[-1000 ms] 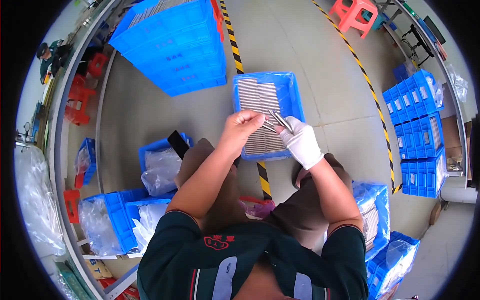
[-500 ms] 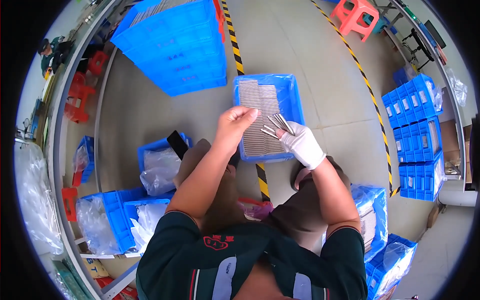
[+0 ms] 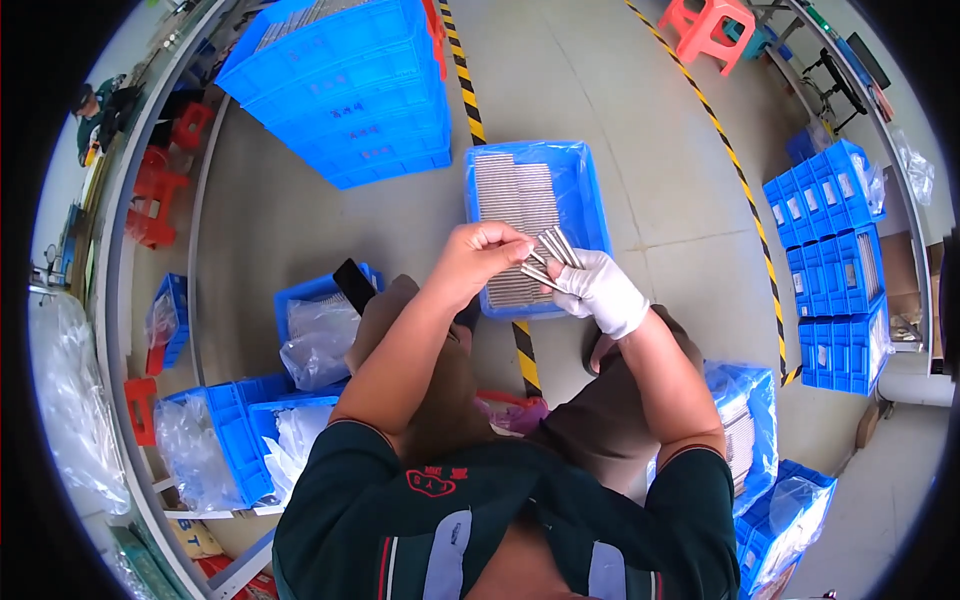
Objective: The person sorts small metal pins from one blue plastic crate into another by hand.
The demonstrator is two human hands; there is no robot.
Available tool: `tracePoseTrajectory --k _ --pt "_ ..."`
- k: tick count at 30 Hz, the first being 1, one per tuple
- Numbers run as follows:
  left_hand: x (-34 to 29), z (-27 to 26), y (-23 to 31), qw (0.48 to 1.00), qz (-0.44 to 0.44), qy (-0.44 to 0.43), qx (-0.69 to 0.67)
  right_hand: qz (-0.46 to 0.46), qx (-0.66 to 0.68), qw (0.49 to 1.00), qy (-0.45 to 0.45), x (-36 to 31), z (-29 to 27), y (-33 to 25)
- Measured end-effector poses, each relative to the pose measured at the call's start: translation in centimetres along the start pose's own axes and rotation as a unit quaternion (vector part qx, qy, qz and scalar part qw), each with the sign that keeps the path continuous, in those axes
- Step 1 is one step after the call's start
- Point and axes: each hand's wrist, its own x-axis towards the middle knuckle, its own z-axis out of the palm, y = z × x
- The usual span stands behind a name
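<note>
In front of me a blue plastic tub (image 3: 597, 205), lined with clear film, holds rows of thin silvery metal rods (image 3: 515, 190). My right hand (image 3: 608, 292), in a white fingerless-looking glove, is closed round several metal rods (image 3: 562, 246) that fan out from its fingers over the tub's near part. My bare left hand (image 3: 482, 265) is at their left side. Its thumb and forefinger pinch at the end of one rod, which the fingertips partly hide.
A tall stack of blue crates (image 3: 350, 120) stands at the far left, with more crates (image 3: 830, 270) at the right. A black phone (image 3: 354, 286) rests by my left thigh. Bagged crates (image 3: 740, 440) flank me. A red stool (image 3: 706, 30) is far right; a person (image 3: 98, 115) is far left.
My left hand has moved right and slightly nearer, from above the tub's rods to the rods in my right hand. Its fingertips now meet one of them.
</note>
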Motion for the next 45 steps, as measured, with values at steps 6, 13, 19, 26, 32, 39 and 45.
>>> tracePoseTrajectory --k 6,13,19,26,32,39,45 --pt "0.1 -0.8 0.5 0.996 0.016 0.082 0.007 0.009 -0.016 1.000 -0.014 -0.1 0.1 -0.2" --pt "0.1 0.0 0.1 0.999 -0.015 -0.004 -0.034 0.016 -0.080 0.996 -0.023 -0.1 0.5 -0.1" --pt "0.2 0.2 -1.0 0.992 0.089 0.040 0.085 -0.024 -0.138 0.989 0.038 0.9 0.3 1.2" --pt "0.1 0.0 -0.5 0.999 0.019 0.039 0.001 -0.003 -0.126 0.992 0.012 0.5 0.4 0.7" --pt "0.1 -0.3 0.1 0.999 -0.015 0.015 -0.036 0.058 -0.112 0.989 -0.073 -0.4 1.1 -0.4" --pt "-0.1 -0.5 0.3 0.998 -0.049 -0.024 -0.043 0.076 -0.112 0.986 -0.099 -0.3 0.5 -0.3" --pt "0.1 -0.4 0.5 0.997 -0.069 -0.022 0.011 0.031 -0.160 0.986 -0.044 0.4 0.4 1.3"
